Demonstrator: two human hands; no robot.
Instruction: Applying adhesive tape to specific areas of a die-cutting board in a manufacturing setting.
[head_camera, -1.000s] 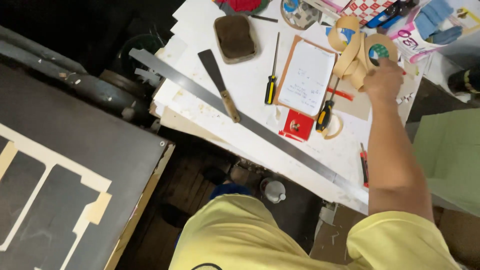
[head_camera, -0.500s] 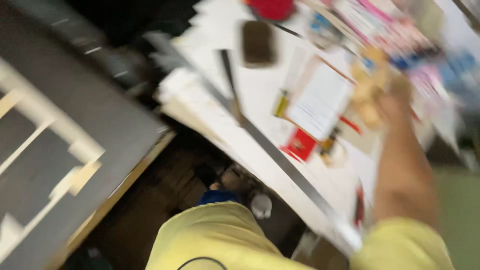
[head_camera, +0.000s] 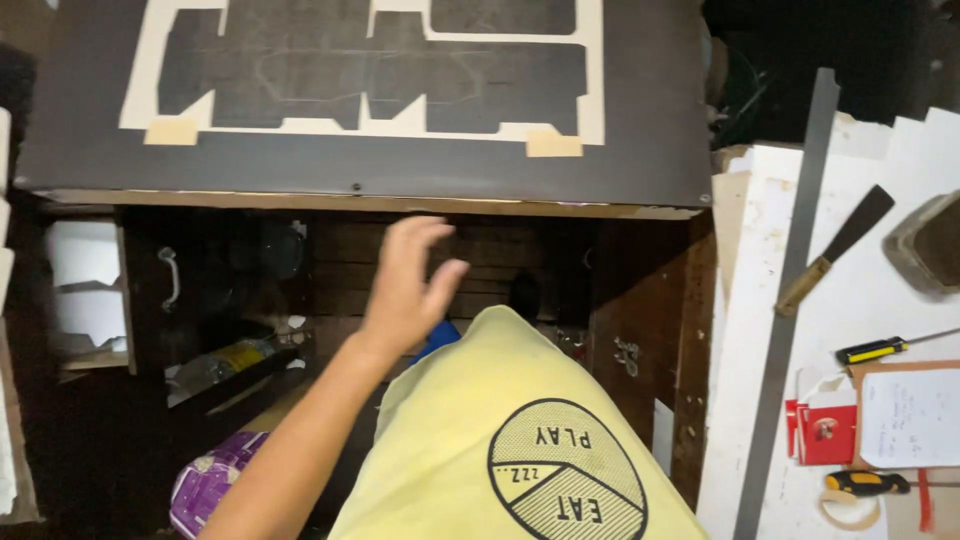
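Observation:
My left hand (head_camera: 410, 285) is raised in front of me with its fingers spread and nothing in it. It hovers just below the front edge of a dark board (head_camera: 640, 150). A cream cut-out template (head_camera: 365, 125) is stuck to this board with pieces of masking tape (head_camera: 553, 145). My yellow shirt (head_camera: 500, 440) fills the bottom middle of the view. My right hand is out of view.
A white table (head_camera: 860, 310) on the right bears a long steel ruler (head_camera: 790, 300), a scraper (head_camera: 835, 250), a yellow-black screwdriver (head_camera: 880, 350), a red packet (head_camera: 825, 435) and a clipboard (head_camera: 915, 415). Dark shelves with a metal handle (head_camera: 170, 278) and a purple packet (head_camera: 205, 480) lie lower left.
The view has swung left, from the white table to the dark board. My right hand, which reached over the table, has left the view. My left hand has come up.

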